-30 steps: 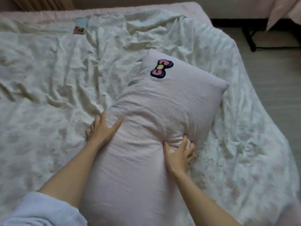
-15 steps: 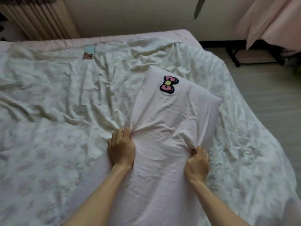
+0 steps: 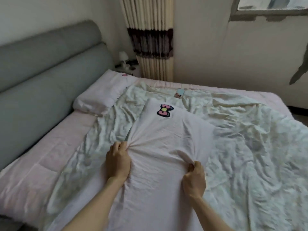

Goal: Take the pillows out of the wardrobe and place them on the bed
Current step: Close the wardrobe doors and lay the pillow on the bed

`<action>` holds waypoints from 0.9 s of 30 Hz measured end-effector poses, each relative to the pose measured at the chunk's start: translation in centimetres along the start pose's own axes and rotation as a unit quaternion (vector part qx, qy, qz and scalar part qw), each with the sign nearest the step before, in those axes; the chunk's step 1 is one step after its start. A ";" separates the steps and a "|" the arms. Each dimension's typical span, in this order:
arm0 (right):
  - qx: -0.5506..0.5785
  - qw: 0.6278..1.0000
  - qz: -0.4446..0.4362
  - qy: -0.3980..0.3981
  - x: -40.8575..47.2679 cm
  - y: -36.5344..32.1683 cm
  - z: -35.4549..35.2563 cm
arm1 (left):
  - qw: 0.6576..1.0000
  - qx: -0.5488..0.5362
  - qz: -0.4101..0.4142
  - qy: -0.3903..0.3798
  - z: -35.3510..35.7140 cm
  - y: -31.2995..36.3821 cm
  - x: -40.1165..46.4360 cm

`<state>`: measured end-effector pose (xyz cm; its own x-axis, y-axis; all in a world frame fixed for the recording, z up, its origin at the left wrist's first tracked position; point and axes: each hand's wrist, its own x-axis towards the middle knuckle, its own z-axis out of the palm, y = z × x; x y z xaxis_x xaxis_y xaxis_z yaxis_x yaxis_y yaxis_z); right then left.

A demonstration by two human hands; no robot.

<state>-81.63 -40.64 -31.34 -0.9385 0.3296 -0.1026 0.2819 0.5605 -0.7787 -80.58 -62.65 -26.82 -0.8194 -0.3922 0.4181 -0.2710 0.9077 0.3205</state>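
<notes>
Pillow, pink with bow patch, is lying mid-bed on the rumpled quilt. Left hand and right hand are both bunching its cover in closed fists. 1 other pillow is sitting at the headboard edge; bare mattress strip is lying along the left.

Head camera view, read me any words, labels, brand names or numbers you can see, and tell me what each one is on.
No readable text.
Pillow: only a bow patch, no letters.
Card on the quilt: printed picture, too small and blurred to read.
Far pillow: a small pink mark at its corner, too blurred to tell.
</notes>
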 end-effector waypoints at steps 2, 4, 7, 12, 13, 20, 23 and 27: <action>-0.002 0.999 -0.033 -0.043 -1.6 -3.3 2.2 | 0.999 0.020 -0.046 0.018 -2.9 -3.9 -0.1; -0.009 0.995 -0.070 -0.064 -3.3 -6.3 4.4 | 0.995 0.032 -0.087 0.026 -5.2 -7.4 0.1; -0.006 0.987 -0.131 -0.092 -7.0 -10.9 8.9 | 0.984 0.053 -0.160 0.049 -9.2 -13.7 -0.3; -0.018 0.973 -0.186 -0.134 -12.9 -16.3 17.2 | 0.969 0.031 -0.232 0.077 -13.1 -24.3 -0.3; -0.016 0.972 -0.190 -0.135 -14.1 -17.5 19.1 | 0.969 0.028 -0.232 0.078 -13.6 -26.8 -0.1; -0.010 0.974 -0.176 -0.142 -22.4 -26.6 33.9 | 0.968 0.024 -0.230 0.097 -16.3 -45.3 4.4; -0.016 0.974 -0.184 -0.134 -23.2 -29.9 38.6 | 0.961 0.016 -0.255 0.105 -16.1 -50.4 6.3; -0.017 0.974 -0.199 -0.112 -22.4 -34.3 44.5 | 0.954 -0.025 -0.283 0.098 -13.6 -56.3 10.3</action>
<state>-79.11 -101.05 -29.91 -0.9937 -0.0897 0.0678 -0.1095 0.6356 -0.7642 -66.89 -119.85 -28.99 -0.4381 -0.8419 0.3150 -0.6134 0.5362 0.5799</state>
